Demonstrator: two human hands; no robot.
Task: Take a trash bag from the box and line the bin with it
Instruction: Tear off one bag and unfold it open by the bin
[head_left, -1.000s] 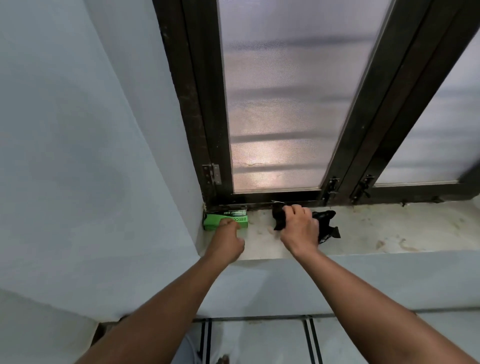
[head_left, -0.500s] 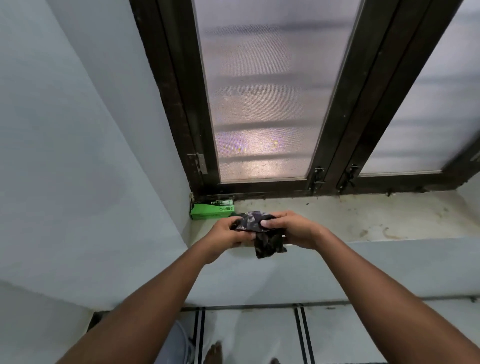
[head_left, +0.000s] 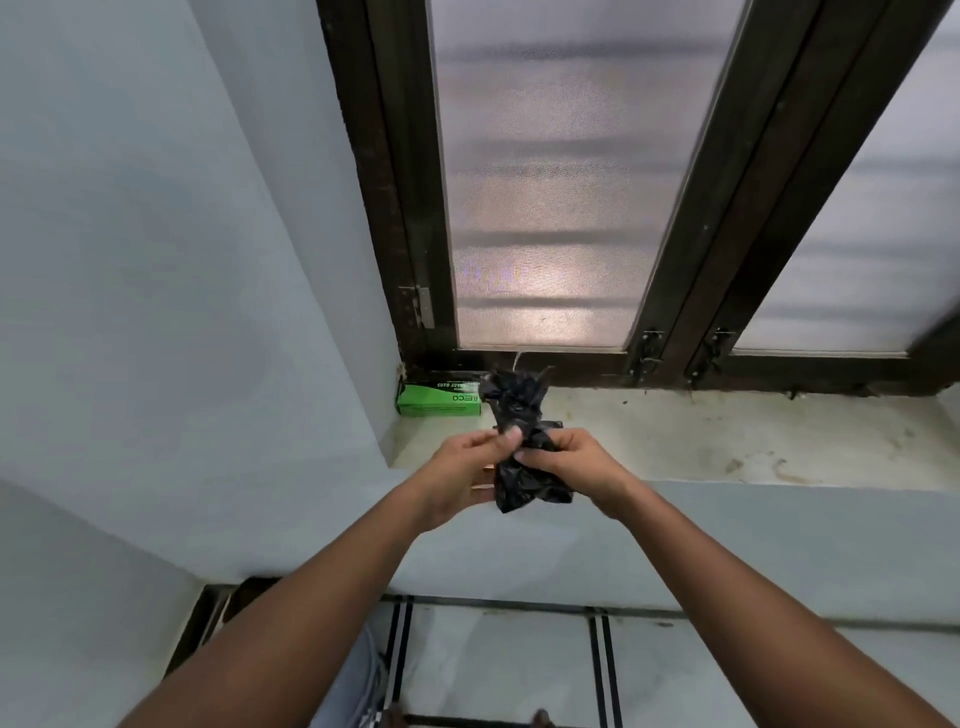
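A crumpled black trash bag (head_left: 517, 405) is held upright in front of me, above the front edge of the window sill. My left hand (head_left: 462, 475) pinches its middle with thumb and fingers. My right hand (head_left: 574, 462) grips the same part from the right side. The bag's lower end hangs below both hands. The green box of trash bags (head_left: 439, 400) lies in the sill's left corner against the wall, apart from both hands. No bin is in view.
The stained sill (head_left: 727, 441) runs to the right under a dark-framed window (head_left: 675, 260) with frosted panes. A pale wall stands on the left. Below the sill is a tiled floor (head_left: 493, 665) with dark stripes, and my feet show at the bottom edge.
My left hand left the green box and joined my right hand on the black bag. The bag came off the sill toward me and now stands stretched upright between both hands.
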